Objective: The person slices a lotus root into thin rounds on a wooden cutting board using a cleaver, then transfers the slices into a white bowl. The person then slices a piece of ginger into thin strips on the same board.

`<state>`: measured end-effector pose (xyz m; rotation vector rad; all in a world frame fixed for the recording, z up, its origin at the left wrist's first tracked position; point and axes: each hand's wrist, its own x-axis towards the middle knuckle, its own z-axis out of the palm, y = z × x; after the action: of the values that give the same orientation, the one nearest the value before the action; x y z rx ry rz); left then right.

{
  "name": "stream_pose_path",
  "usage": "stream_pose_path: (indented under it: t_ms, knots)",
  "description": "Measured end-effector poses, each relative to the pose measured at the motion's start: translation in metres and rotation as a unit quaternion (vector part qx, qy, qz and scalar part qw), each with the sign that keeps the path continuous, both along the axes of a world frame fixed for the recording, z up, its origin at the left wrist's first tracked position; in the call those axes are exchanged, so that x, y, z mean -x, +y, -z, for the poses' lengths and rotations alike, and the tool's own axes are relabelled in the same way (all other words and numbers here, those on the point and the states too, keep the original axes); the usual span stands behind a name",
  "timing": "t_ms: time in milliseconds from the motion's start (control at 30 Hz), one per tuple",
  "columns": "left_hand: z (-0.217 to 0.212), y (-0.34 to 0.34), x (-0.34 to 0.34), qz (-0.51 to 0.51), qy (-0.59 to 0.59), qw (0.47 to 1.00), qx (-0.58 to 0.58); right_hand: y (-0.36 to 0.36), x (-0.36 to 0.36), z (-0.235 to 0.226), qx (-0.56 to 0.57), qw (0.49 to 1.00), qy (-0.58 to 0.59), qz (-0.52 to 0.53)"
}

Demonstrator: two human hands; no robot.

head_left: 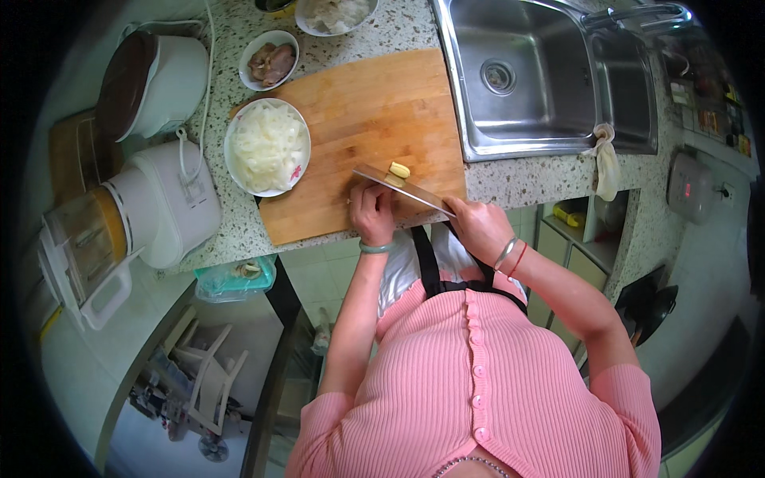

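My right hand point(480, 227) grips the handle of a wide-bladed kitchen knife point(413, 191), held slantwise over the near edge of a wooden cutting board point(366, 103). Just beyond the blade lies a small yellow piece point(399, 169) that looks like peeled ginger. A yellow patch shows on the blade, perhaps its reflection. On the near side, my left hand point(372, 213) has its fingers curled down on the board close to the blade; whatever they hold is hidden. A white bowl point(296, 182) heaped with pale sliced vegetable point(268, 145) stands on the board's left edge.
Behind that bowl are a smaller bowl point(295, 70) of raw meat and another bowl point(307, 25) with whitish food. A steel double sink point(526, 72) adjoins the board on the right; a cloth point(606, 163) hangs over its edge. White kitchen appliances point(171, 191) stand on the left.
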<state>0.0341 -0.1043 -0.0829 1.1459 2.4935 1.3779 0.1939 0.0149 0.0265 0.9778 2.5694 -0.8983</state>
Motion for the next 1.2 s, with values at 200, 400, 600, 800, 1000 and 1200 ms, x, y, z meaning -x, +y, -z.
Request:
stream_pose_path:
  t_ms: [200, 400, 600, 800, 1000, 1200]
  knots:
    - [0.0, 0.003, -0.001, -0.006, -0.008, 1.0, -0.023, -0.001, -0.017, -0.013, 0.016, 0.999, 0.013, 0.03]
    - [-0.005, 0.005, -0.002, -0.002, -0.007, 1.0, -0.017, 0.0, -0.021, -0.022, 0.035, 0.999, -0.02, 0.034]
    - [0.0, 0.002, -0.001, -0.007, -0.008, 1.0, -0.015, -0.001, -0.021, -0.023, 0.039, 0.998, -0.044, 0.019]
    - [-0.002, 0.004, -0.001, -0.005, -0.011, 1.0, -0.018, 0.003, -0.018, -0.03, 0.066, 0.996, -0.059, 0.018]
    - [-0.007, 0.006, -0.001, -0.008, -0.016, 1.0, -0.016, 0.006, -0.01, -0.038, 0.1, 0.99, -0.094, 0.02]
    - [0.0, 0.002, -0.001, -0.013, -0.009, 1.0, -0.016, 0.004, 0.005, -0.034, 0.093, 0.989, -0.113, -0.022]
